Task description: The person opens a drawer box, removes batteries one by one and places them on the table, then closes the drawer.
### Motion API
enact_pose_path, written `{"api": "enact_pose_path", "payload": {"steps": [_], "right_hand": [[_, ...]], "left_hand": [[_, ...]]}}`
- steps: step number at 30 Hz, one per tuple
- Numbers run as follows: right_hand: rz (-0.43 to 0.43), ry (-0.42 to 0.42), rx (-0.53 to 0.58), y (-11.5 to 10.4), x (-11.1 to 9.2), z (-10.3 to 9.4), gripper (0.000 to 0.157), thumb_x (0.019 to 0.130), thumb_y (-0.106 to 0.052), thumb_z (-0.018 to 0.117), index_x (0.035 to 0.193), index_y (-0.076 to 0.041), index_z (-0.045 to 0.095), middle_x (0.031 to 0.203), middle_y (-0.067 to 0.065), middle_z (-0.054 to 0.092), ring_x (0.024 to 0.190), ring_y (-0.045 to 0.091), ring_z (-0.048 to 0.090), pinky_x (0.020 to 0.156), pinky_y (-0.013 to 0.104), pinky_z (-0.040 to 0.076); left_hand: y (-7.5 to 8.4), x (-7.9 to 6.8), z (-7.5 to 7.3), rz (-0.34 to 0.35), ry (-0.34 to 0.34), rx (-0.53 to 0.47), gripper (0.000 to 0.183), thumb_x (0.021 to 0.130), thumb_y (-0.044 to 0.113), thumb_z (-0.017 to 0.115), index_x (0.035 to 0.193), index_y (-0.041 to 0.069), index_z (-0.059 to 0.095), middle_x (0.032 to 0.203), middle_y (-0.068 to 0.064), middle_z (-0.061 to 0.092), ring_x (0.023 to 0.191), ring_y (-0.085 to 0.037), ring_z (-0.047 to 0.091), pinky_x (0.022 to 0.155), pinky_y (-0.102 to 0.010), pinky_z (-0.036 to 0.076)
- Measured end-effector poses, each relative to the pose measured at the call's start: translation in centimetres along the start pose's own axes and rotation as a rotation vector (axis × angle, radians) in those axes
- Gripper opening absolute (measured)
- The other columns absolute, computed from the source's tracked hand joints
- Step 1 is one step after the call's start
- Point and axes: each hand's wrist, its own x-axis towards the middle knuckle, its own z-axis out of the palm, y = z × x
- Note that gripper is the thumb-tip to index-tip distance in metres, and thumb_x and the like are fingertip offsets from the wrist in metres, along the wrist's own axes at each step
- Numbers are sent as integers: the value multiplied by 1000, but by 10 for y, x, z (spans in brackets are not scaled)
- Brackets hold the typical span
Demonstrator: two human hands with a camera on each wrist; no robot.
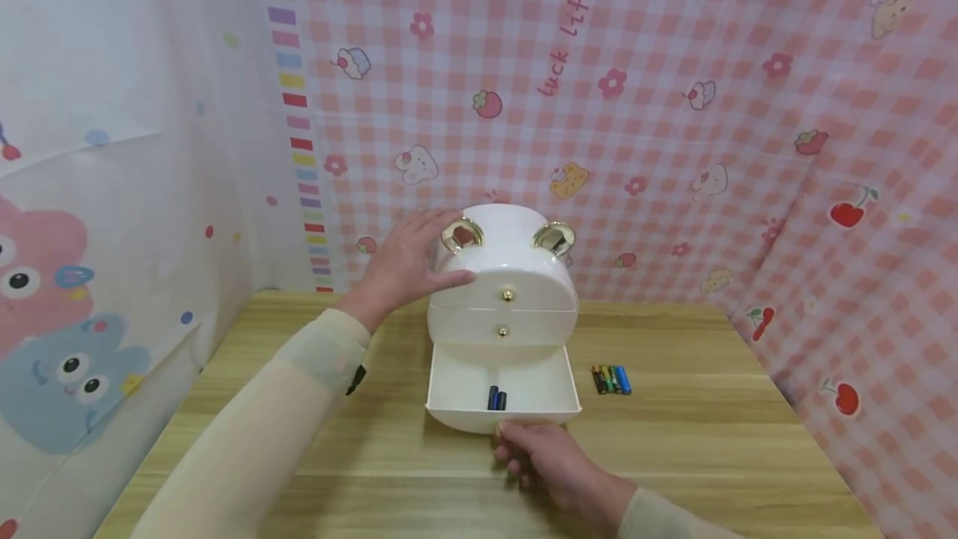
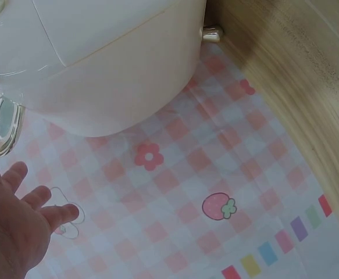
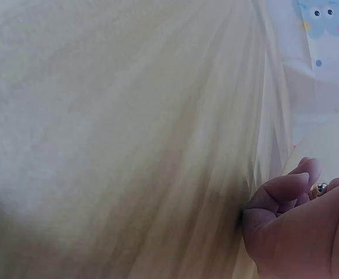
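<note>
A white rounded drawer box (image 1: 503, 239) with two gold ear-like rings stands on the table. Its bottom drawer (image 1: 458, 418) is pulled out, and two dark batteries (image 1: 493, 398) stand or lean against its front wall inside. My left hand (image 1: 404, 260) rests on the upper left side of the box, beside the left gold ring (image 1: 462, 235), with fingers fairly straight. At the drawer's front, my right hand (image 1: 557, 460) pinches the gold knob (image 3: 320, 189), which shows between thumb and fingers in the right wrist view. The two upper drawers are closed.
Several batteries (image 1: 611, 379) lie in a row on the wooden table (image 1: 674, 439), right of the box. A pink checked cloth (image 1: 659, 131) hangs behind the table, and a white printed cloth (image 1: 150, 215) hangs at the left. A small gold foot (image 2: 212, 34) juts from the box.
</note>
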Motion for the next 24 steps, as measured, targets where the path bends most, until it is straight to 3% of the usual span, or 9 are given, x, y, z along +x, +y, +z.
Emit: {"api": "enact_pose_path", "payload": {"steps": [19, 24], "right_hand": [[-1, -10, -3, 9, -6, 1, 42, 107, -41, 64, 112, -1, 75, 85, -5, 75, 69, 8, 62, 62, 23, 49], [-27, -107, -146, -1, -12, -3, 43, 107, -40, 63, 103, 1, 76, 82, -4, 75, 68, 8, 63, 61, 23, 50]], "left_hand": [[-2, 0, 1, 6, 6, -11, 97, 85, 62, 84, 165, 26, 41, 169, -5, 45, 161, -34, 35, 134, -57, 25], [-2, 0, 1, -6, 0, -14, 97, 86, 63, 83, 165, 28, 40, 170, -5, 44, 161, -36, 34, 133, -59, 27]]}}
